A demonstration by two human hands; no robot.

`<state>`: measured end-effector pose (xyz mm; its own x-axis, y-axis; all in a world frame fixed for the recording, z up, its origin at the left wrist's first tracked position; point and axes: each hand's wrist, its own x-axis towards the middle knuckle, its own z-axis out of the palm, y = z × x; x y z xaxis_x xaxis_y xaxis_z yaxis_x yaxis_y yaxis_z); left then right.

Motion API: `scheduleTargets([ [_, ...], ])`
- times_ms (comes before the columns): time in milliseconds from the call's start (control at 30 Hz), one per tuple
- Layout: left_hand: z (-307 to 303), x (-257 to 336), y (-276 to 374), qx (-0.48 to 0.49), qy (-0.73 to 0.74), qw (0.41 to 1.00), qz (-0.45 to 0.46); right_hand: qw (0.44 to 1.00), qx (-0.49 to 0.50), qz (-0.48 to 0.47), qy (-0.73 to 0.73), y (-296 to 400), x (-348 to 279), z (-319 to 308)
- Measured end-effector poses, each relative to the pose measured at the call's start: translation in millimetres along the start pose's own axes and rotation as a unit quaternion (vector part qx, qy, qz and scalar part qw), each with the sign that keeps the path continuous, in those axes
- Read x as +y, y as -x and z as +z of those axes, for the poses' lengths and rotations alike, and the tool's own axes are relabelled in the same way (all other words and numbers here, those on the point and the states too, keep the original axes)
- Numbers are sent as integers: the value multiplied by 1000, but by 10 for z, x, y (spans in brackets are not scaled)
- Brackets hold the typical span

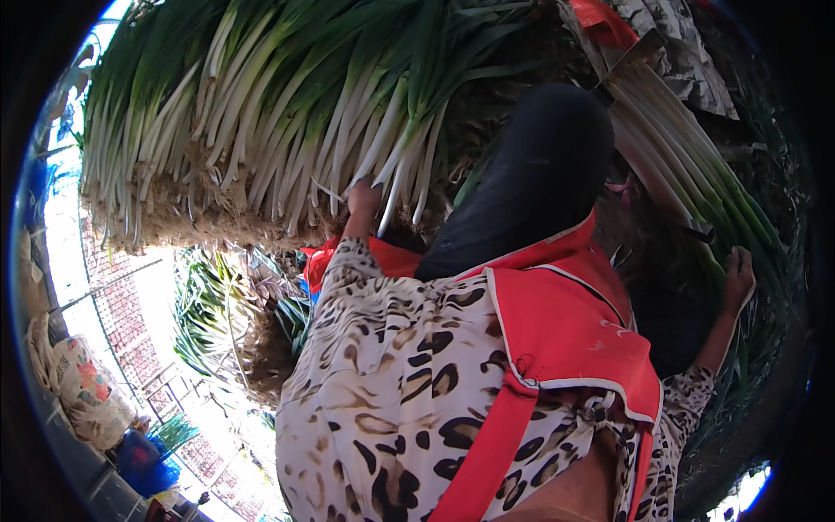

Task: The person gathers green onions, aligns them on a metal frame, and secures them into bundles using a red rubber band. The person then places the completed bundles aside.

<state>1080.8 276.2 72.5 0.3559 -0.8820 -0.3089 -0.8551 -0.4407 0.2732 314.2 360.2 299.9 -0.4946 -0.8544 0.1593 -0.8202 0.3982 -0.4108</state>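
Note:
My left hand (pixel 364 197) is closed on a white leek stalk at the lower edge of a wide pile of leeks (pixel 261 130), whose dirty roots face me and whose green leaves point away. At the right, my right hand (pixel 738 280) is beside the green leaves of a separate leek bundle (pixel 691 150). Its fingers are close together, and whether they hold a leaf cannot be told. That bundle lies slantwise along a narrow support with dark crosspieces, its white ends towards the top.
My dark-clad knee (pixel 554 143) rises between pile and bundle. A red plastic piece (pixel 391 258) lies below the pile. More leeks (pixel 215 313) lie on the ground to the left, before brick paving (pixel 124 313). Farther left are a printed sack (pixel 91 391) and a blue bag (pixel 140 460). Crumpled sheeting (pixel 691 59) is at upper right.

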Motion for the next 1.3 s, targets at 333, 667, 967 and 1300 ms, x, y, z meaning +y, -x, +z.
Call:
scheduleTargets([
  [333, 261, 875, -64, -96, -74, 992, 38, 983, -44, -167, 63, 812, -807, 174],
  [667, -1651, 1161, 454, -402, 427, 810, 26, 971, -86, -183, -130, 666, -1562, 266],
  [967, -2998, 2038, 1828, -449, 435, 769, 137, 867, 14, -483, -119, 588, -3066, -211],
  [1300, -3280, 3825, 2318, -214, 49, 720, 658, 803, 207, -512, 222, 537, -3059, -1545],
])
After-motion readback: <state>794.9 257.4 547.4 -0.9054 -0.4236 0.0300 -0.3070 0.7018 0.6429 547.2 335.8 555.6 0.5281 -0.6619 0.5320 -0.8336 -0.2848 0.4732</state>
